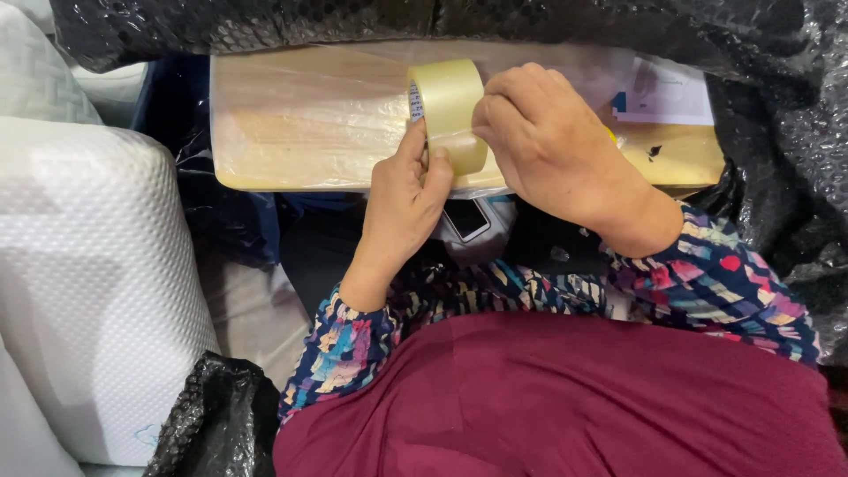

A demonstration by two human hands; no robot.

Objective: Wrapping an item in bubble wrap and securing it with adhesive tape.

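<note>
Flat tan package (327, 124) lies across the top of my view, rectangular, wrapped in clear film that creases and shines. White paper label (667, 93) with a small blue block sits at its right end, under the film. Black mark on the bare tan corner just below that label. Dark phone screen (465, 218), white-edged, shows just below the package's near edge, between the wrists, partly hidden. White textured padded package (88, 291) stands at left, well apart from the tan one.
</note>
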